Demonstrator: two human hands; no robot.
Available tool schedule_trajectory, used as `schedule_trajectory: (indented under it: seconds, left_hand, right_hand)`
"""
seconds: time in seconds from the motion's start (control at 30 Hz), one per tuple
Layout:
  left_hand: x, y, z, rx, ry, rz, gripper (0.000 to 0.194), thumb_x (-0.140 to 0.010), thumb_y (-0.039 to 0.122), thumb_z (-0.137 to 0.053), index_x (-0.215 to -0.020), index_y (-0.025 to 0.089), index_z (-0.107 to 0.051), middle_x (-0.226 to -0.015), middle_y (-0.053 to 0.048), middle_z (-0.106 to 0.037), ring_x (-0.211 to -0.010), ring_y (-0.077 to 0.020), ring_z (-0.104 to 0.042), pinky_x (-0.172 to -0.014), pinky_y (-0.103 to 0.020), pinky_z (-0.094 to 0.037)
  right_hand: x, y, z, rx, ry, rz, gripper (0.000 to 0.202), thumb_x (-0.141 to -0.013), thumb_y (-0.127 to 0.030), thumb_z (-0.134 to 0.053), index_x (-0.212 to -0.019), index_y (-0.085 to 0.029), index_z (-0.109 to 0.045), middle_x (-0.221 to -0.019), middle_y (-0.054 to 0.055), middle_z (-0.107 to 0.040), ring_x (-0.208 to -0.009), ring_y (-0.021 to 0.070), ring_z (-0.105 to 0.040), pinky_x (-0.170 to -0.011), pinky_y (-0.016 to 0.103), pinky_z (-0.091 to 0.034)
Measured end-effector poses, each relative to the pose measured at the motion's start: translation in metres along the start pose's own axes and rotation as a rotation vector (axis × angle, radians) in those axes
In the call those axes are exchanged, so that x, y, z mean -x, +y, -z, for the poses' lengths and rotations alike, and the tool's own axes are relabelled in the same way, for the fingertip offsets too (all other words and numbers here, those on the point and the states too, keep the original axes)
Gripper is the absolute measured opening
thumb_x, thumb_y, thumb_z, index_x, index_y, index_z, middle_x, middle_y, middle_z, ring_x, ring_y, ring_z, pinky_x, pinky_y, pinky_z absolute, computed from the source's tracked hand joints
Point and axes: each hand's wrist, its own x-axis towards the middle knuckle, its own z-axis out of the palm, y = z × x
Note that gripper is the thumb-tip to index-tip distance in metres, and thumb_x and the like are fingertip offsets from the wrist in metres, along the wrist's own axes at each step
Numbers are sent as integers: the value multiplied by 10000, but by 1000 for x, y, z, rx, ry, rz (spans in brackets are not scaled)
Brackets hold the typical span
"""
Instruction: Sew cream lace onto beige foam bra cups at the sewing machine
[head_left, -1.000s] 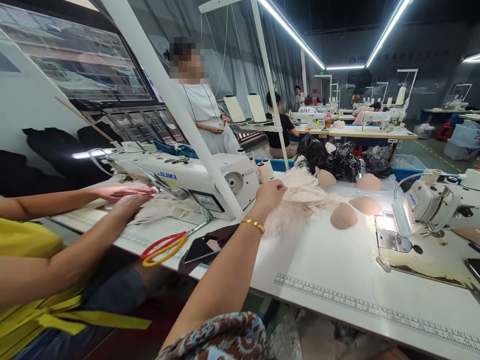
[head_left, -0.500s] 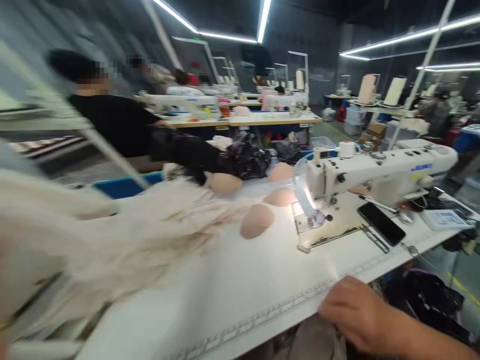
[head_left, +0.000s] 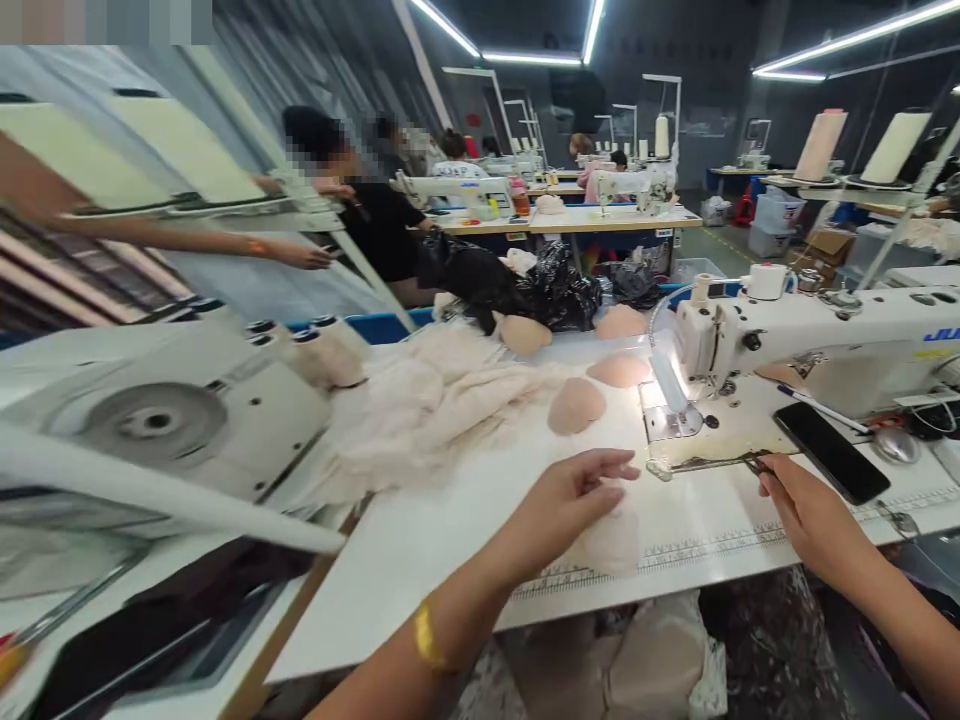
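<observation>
- Left hand (head_left: 581,495): fingers spread and apart, gripping nothing visible; whether it touches the table (head_left: 697,520) is unclear.
- Right hand (head_left: 802,500): fingertips pinched together on a small dark tool (head_left: 754,462) at its ten o'clock, mostly hidden by the fingers.
- Phone (head_left: 831,452): at the right hand's one o'clock, lying flat.
- Sheer piece (head_left: 615,542): at the left hand's five o'clock, edges faint.
- Tan cup (head_left: 577,405): at the left hand's twelve o'clock.
- Fabric heap (head_left: 427,400): at its ten o'clock, folds blurred.
- Sewing machine (head_left: 840,335): at the right hand's twelve o'clock, cut off by the frame.
</observation>
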Motion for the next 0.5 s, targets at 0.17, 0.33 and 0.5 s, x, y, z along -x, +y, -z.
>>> schedule_trajectory:
  seconds: [0.17,0.33,0.5]
  left_hand:
    - [-8,-7,-25,173,-128,65,594,-809,305,-767,-1382,223,-632,-1264,-107,-734,-940,-189,-633,-761,-296,-505]
    - [-3,-6,-31,175,-171,58,701,-801,302,-766,-1467,249,-552,-1202,-77,-697,-750,-118,-536,-621,-249,-425]
    - [8,7,14,-118,-82,23,717,-829,309,-708,-1513,269,-497,-1232,-77,-709,-689,-125,-513,-639,-279,-464]
  right_hand:
    - [-16,-65,-13,8,-23,260,208,-1104,-335,-425,-1041,-225,-590,-838,27,-659,-685,201,-636,-600,298,-414]
    - [-38,-96,-39,213,157,459,248,-1090,-182,-408,-922,-201,-590,-709,5,-589,-597,192,-553,-599,331,-326]
    - [-30,-71,-33,243,78,416,325,-1098,-230,-398,-811,-226,-549,-681,-1,-582,-576,187,-543,-576,337,-294]
